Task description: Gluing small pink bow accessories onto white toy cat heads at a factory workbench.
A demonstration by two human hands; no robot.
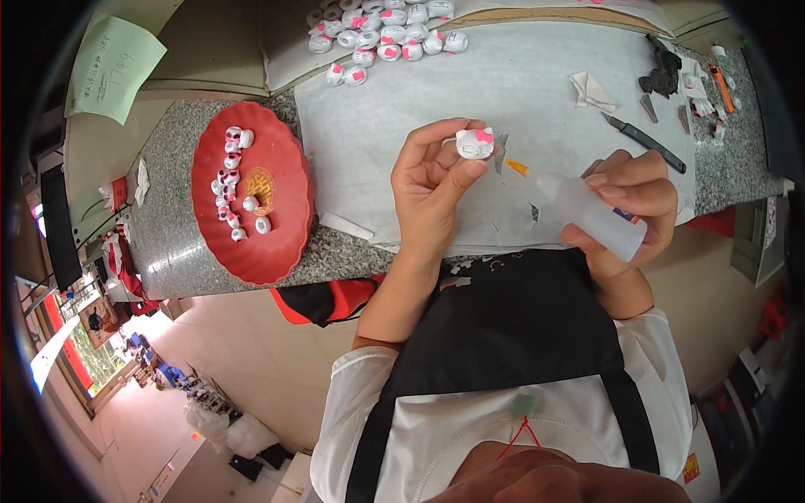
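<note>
Between the thumb and fingers of my left hand (432,176) is a small white cat-head figure (475,144) with a pink bow. My right hand (633,201) grips a translucent white squeeze bottle (599,214), tilted so that its orange nozzle tip (516,168) points toward the figure. The nozzle stands a little apart from the figure, to its right. Both hands are above a white sheet (520,92) spread over the granite worktop. Whether anything is flowing from the nozzle is too small to tell.
To the left lies a red scalloped tray (289,180) with several cat-head figures on it. More white figures (390,38) are heaped at the back. At the right are a black-handled craft knife (646,142), a crumpled white cloth (593,90), a black lump (661,67) and an orange cutter (722,87).
</note>
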